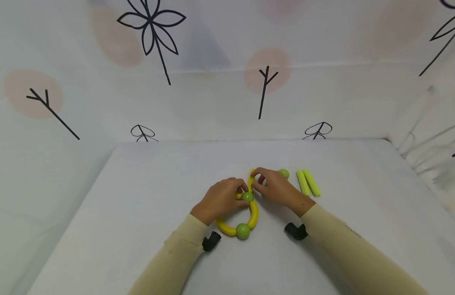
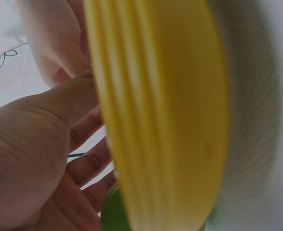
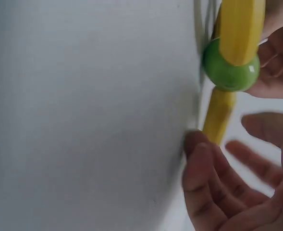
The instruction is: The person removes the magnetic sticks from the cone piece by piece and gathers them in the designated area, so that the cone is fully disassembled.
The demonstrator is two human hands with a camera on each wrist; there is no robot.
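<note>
Left hand (image 1: 221, 197): thumb and fingers pinching green ball (image 1: 247, 197) at far side of yellow loop (image 1: 254, 215), tabletop (image 1: 102, 229). Yellow stick (image 1: 250, 182): between both hands, running far from that ball, long axis near to far. Right hand (image 1: 276, 186): fingers loose, thumb apart, fingertip at stick's far end; nearer that end than left hand.

Long beige left sleeve (image 1: 172, 256), matching right sleeve (image 1: 354, 252) with faint dark mark (image 1: 353, 230), black left wrist unit (image 1: 212, 241), black right wrist unit (image 1: 296, 232).
</note>
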